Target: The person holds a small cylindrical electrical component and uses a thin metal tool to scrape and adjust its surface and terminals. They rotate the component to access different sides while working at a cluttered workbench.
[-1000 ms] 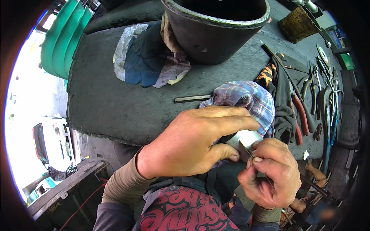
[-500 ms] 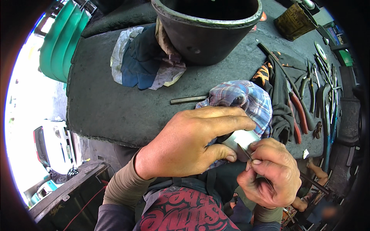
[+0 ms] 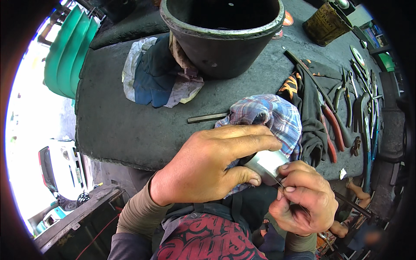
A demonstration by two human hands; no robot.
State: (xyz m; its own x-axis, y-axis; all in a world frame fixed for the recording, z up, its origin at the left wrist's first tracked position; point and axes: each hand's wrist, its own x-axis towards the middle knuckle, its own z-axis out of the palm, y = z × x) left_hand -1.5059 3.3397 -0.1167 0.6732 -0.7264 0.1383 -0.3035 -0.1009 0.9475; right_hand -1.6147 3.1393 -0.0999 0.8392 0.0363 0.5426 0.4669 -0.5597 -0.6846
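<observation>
My left hand (image 3: 203,167) is closed around a shiny silver metal cylinder (image 3: 265,165), fingers over its far side and thumb against the near side. Between the thumb and fingers of my right hand (image 3: 307,197) is a thin, wire-like metal strip (image 3: 278,183), its tip at the cylinder's lower right edge. How far the strip runs behind the fingers is hidden. A bunched blue plaid cloth (image 3: 273,110) lies on the bench just beyond both hands and partly under the cylinder.
On the dark bench (image 3: 117,125) stands a big black bucket (image 3: 225,52), with rags (image 3: 156,78) beside it. A flat metal bar (image 3: 207,118) lies left of the plaid cloth. Red-handled pliers (image 3: 333,121) and other tools lie right on a black cloth. A rusty tin (image 3: 326,26) stands at the back.
The view has shifted slightly, so the bench things sit a little lower and further left. Both hands keep their grips; the cylinder is tilted slightly differently against the strip.
</observation>
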